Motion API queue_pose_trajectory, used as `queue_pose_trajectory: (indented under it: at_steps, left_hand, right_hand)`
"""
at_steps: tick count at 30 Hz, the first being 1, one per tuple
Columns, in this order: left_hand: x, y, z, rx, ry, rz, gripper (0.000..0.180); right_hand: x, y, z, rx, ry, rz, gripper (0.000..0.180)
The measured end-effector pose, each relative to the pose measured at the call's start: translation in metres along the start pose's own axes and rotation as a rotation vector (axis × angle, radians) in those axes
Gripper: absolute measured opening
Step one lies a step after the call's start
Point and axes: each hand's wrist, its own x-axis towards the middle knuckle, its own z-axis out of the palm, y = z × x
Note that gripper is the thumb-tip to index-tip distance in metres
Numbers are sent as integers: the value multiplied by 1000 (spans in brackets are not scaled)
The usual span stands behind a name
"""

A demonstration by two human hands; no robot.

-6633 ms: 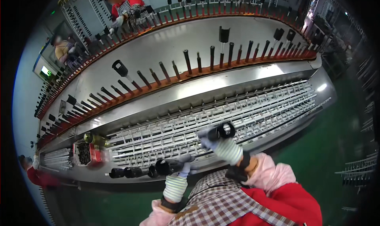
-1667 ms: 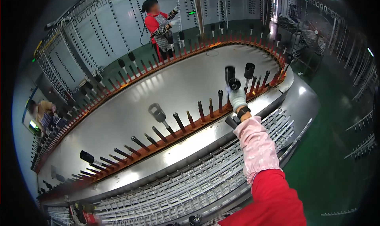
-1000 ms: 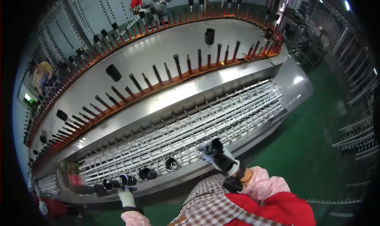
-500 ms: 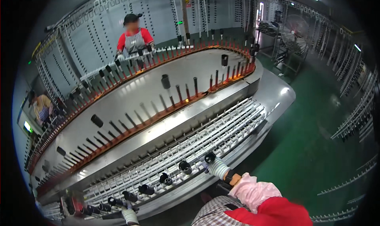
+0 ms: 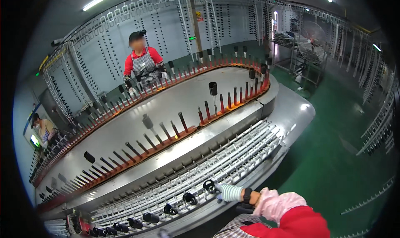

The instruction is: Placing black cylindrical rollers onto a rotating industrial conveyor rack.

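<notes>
My right hand (image 5: 230, 192), in a pale striped glove with dark fingertips, is beside a black cup-shaped sleeve (image 5: 209, 186) at the right end of a row. Its fingers look parted near the rim, with the sleeve standing on the rack. More black sleeves (image 5: 190, 198) follow to the lower left along the front bar of a silver pegged rack (image 5: 233, 154). At the bottom edge a small blurred patch, seemingly my left hand (image 5: 164, 234), shows below the row; its fingers cannot be made out.
Beyond the rack runs an oval metal conveyor table (image 5: 166, 171) edged with upright red and black spindles (image 5: 182, 121), some carrying black sleeves. A co-worker (image 5: 143, 65) stands at its far side, another person (image 5: 43, 127) at far left. Green floor (image 5: 325, 146) and hanging racks (image 5: 373, 75) are on the right.
My right hand has drawn back a little from the end sleeve. My left hand has moved right and lower, nearly out of view. The whole view has shifted, and spindles have moved along the conveyor.
</notes>
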Motion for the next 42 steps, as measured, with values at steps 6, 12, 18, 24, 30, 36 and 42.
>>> queue_pose_trajectory:
  at_steps: [6,12,18,24,30,36,42]
  left_hand:
    - [-31,130,83,-150,-557,613,32]
    - [-19,173,177,-37,-340,817,66]
    - [-1,166,237,-87,-422,553,17]
    - [12,126,263,111,-265,631,19]
    - [13,147,284,290,-200,728,18]
    - [4,169,287,241,-177,659,18]
    - [-19,217,321,-21,-240,132,35]
  right_hand:
    - [62,-48,-199,-368,515,-235,21]
    - [185,-64,-296,-311,808,-371,55]
    - [281,-105,-307,29,600,-347,38]
    - [228,-98,-388,-144,974,-819,34]
    - [178,59,-546,436,1441,-691,32]
    - [195,19,-536,-208,1182,-451,26]
    - [217,14,-531,279,969,-470,23]
